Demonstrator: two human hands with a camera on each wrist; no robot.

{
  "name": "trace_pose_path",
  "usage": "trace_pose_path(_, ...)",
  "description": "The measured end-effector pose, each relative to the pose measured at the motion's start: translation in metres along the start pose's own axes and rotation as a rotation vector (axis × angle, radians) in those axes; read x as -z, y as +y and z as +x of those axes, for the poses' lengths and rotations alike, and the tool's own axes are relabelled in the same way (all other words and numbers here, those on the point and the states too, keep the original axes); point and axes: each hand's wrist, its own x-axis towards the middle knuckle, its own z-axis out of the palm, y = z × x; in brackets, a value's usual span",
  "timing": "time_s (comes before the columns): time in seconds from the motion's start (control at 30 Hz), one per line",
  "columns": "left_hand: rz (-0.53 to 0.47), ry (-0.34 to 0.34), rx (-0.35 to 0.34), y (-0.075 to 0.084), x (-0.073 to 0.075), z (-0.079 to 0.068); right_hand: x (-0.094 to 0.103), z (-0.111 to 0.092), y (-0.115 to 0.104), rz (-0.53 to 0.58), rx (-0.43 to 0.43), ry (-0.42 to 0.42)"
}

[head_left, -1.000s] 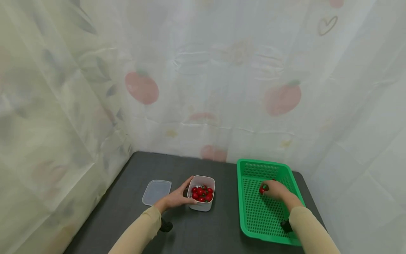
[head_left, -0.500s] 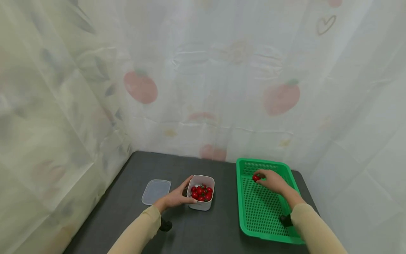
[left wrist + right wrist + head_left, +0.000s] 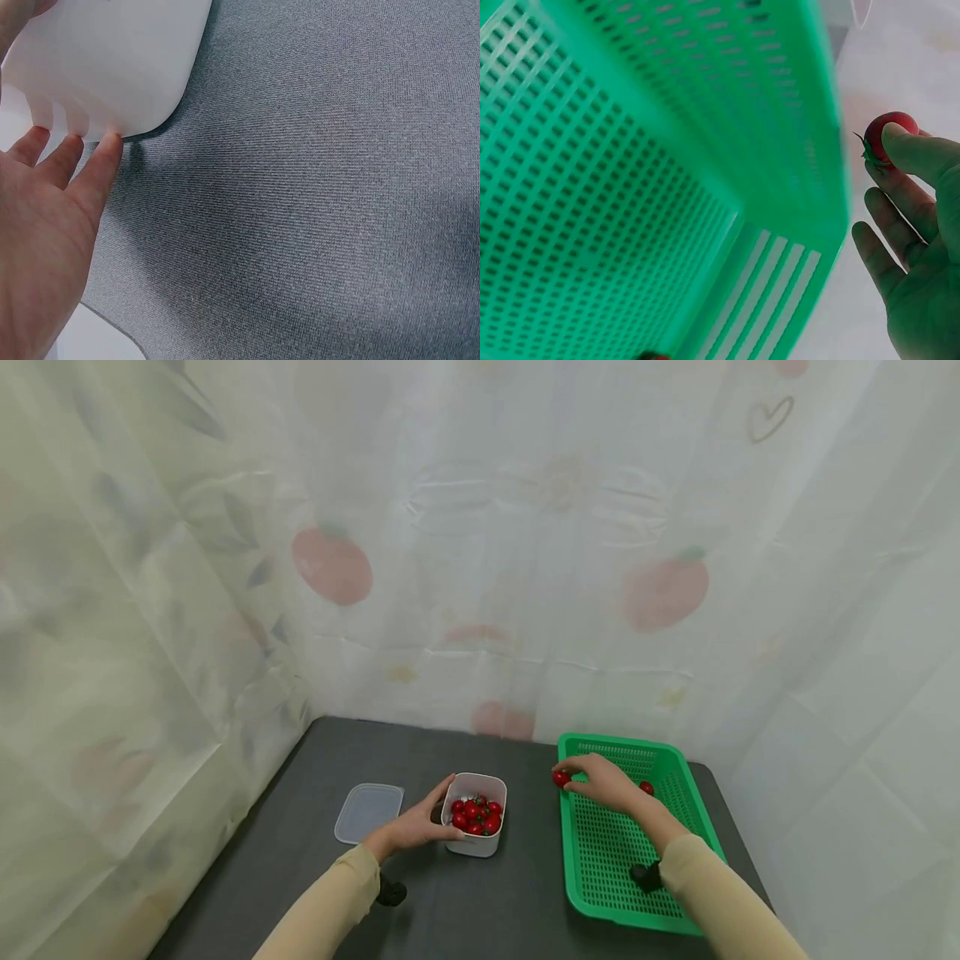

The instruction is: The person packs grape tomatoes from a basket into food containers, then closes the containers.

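A square white plastic container (image 3: 476, 845) with several cherry tomatoes (image 3: 476, 813) in it stands on the dark table. My left hand (image 3: 412, 827) holds it from the left, thumb at the near side and fingers at the far side; in the left wrist view several fingertips (image 3: 111, 142) touch its wall. Between thumb and fingers my right hand (image 3: 603, 783) pinches a red cherry tomato (image 3: 561, 778) above the left rim of the green basket (image 3: 568, 860). Its green stem end shows in the right wrist view. Another cherry tomato (image 3: 647, 787) lies inside the basket, partly behind the right arm.
A translucent square lid (image 3: 369, 813) lies flat on the table (image 3: 525, 893), left of the container. The basket has raised, slotted walls. Pale printed curtains (image 3: 480, 568) hang behind and on both sides of the table.
My right hand has lifted the cherry tomato from inside the basket and moved left to its left rim. A tomato left in the basket is now more visible. The left hand and container stay still.
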Motion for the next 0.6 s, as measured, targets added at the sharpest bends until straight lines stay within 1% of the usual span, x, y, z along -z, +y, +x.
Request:
trace_pose_path(0.13,-0.002,0.006,0.013,0.0,-0.001,0.0,-0.007,0.012,-0.012,-0.007,0.02,-0.018)
trace_pose_path(0.3,0.011,0.005,-0.011,0.001,-0.002,-0.001,-0.015,0.023,-0.025,0.005,0.045,-0.039)
trace_pose_path(0.43,-0.003,0.002,-0.001,0.002,-0.003,-0.001,-0.02,0.031,-0.034,0.007,0.064,-0.047)
trace_pose_path(0.6,-0.017,-0.002,0.009,0.003,-0.002,-0.001,-0.028,0.041,-0.044,-0.038,0.073,-0.058)
